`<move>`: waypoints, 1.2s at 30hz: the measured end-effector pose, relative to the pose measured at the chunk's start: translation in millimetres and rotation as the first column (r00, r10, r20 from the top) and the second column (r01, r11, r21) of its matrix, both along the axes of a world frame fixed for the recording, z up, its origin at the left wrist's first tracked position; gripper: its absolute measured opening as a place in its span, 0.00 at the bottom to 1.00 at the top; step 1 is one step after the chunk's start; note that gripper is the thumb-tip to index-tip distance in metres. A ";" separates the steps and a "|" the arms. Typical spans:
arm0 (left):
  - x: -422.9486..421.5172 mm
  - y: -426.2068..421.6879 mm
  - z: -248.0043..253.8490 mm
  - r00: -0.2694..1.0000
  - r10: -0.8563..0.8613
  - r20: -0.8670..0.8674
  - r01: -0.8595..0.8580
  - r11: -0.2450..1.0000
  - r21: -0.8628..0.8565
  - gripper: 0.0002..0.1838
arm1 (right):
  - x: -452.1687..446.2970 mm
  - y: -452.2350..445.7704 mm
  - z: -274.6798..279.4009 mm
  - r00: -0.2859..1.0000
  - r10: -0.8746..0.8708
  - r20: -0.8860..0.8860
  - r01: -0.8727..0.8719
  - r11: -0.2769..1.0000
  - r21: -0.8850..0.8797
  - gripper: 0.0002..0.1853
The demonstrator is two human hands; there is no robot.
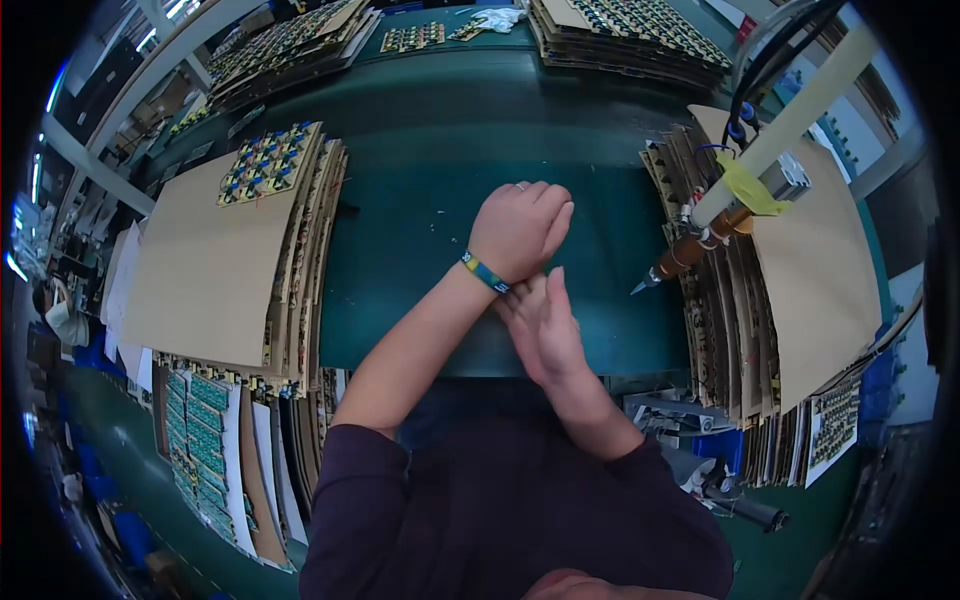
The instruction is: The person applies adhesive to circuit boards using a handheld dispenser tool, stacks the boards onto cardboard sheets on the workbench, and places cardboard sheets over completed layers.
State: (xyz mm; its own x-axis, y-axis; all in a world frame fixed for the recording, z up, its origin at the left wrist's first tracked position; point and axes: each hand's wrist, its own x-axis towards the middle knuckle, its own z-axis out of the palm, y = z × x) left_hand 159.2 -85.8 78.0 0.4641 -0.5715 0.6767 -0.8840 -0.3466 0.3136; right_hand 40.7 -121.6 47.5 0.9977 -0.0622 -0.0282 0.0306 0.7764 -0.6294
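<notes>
My left hand [521, 230] is over the middle of the green work mat, its back up and its fingers curled in, with a ring on one finger. Its palm side is hidden, and nothing shows in it. Around my left wrist runs a blue, green and yellow wristband [485, 272]. My right hand [546, 328] lies just below that wrist, palm partly turned up. Its fingers bend in against the wristband's lower end, while its thumb stands up apart from them. Both forearms come out of dark sleeves and cross near the wrists.
Stacks of cardboard sheets and circuit boards stand left [210, 260] and right [820, 270]. A panel of small boards [268, 163] tops the left stack. A nozzle tool [690, 250] hangs at right, tip over the green mat [400, 200]. More board stacks [640, 35] line the back.
</notes>
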 end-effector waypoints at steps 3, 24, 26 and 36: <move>5.6 12.5 11.4 0.996 0.084 0.010 -0.084 0.996 0.028 0.07 | -0.6 -8.4 -8.3 0.997 0.049 0.055 -0.042 0.991 -0.127 0.32; -16.5 17.0 13.1 0.310 -0.573 -0.759 0.107 0.814 -0.571 0.09 | -2.4 -8.6 -24.8 0.835 -0.049 0.548 0.457 0.617 -0.640 0.09; -19.7 16.9 14.4 0.286 -0.579 -0.764 0.122 0.813 -0.570 0.09 | -2.6 -9.2 -23.3 0.819 -0.047 0.572 0.459 0.653 -0.603 0.08; -32.4 26.1 31.3 0.278 -0.618 -0.736 0.146 0.784 -0.603 0.11 | 1.6 -28.4 -23.0 0.906 0.137 0.400 0.337 0.339 -0.878 0.13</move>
